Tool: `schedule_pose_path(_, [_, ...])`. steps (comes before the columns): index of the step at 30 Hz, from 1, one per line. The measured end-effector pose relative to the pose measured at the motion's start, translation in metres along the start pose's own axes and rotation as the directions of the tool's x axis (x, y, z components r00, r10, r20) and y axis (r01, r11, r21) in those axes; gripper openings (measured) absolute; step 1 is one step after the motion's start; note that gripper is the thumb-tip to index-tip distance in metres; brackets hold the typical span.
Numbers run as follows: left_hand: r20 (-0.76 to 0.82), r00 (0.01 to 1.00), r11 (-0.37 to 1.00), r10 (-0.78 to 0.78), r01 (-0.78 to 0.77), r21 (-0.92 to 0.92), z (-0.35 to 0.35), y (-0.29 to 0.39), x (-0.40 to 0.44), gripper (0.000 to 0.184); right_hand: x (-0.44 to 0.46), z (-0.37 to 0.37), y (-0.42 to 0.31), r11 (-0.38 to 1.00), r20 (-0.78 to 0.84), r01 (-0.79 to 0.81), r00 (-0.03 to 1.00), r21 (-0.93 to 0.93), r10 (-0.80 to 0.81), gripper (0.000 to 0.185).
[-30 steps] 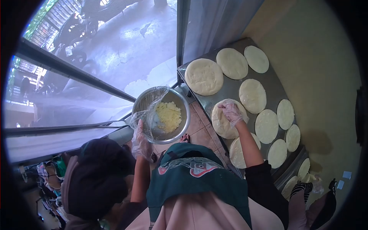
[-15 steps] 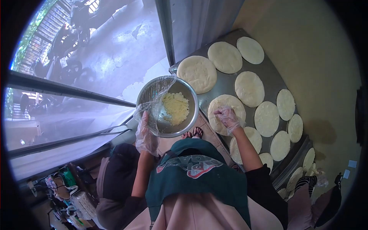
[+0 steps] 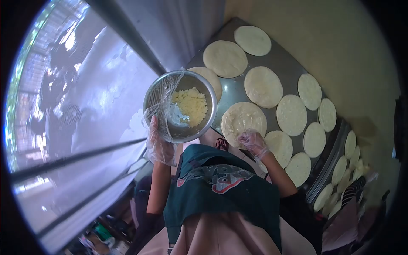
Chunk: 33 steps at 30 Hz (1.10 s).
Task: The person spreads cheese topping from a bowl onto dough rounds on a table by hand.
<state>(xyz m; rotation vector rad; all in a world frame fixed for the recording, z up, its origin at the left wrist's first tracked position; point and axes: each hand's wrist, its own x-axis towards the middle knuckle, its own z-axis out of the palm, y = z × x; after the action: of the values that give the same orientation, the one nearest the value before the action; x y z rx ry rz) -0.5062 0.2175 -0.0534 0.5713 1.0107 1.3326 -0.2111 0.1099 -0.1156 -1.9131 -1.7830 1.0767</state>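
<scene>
My left hand (image 3: 159, 142), in a clear plastic glove, grips the left rim of a metal bowl (image 3: 211, 85). Crumbly pale-yellow grated stuff (image 3: 191, 106) lies inside, and clear plastic film (image 3: 161, 100) covers the bowl's left part. My right hand (image 3: 253, 143), gloved too, is over the near edge of a round flat dough (image 3: 242, 119) whose top looks smeared or glossy. Its fingers are curled together; whether anything is between them is hidden.
Several more flat dough rounds (image 3: 263, 87) are spread over a dark metal table (image 3: 231, 91). Beyond it runs a plain wall (image 3: 340, 51). Plastic sheeting (image 3: 106, 85) hangs at the left behind metal bars. At the lower right, another person's striped sleeve (image 3: 355, 189) is near more rounds.
The view has shifted, and I stand slightly further along the table. My right hand has moved from the dough's middle to its near edge. The bowl stays in my left hand.
</scene>
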Motion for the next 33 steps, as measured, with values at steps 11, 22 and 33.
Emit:
schedule_pose_path(11, [0.314,0.844,0.893,-0.435,0.450,0.025,0.038,0.026,0.123,0.040,-0.030,0.016,-0.024,0.855,-0.359,-0.513,0.814,-0.077,0.456,0.016])
schedule_pose_path(22, [0.418,0.710,0.806,-0.567,0.583,0.104,0.060,0.029,0.157,0.044,-0.040,0.034,0.010,0.686,-0.536,-0.540,0.436,0.488,0.723,0.014])
schedule_pose_path(33, [0.332,0.761,0.820,-0.558,0.567,0.078,0.065,0.019,0.172,0.043,-0.034,0.012,0.073,0.774,-0.635,-0.563,0.493,0.289,0.595,0.015])
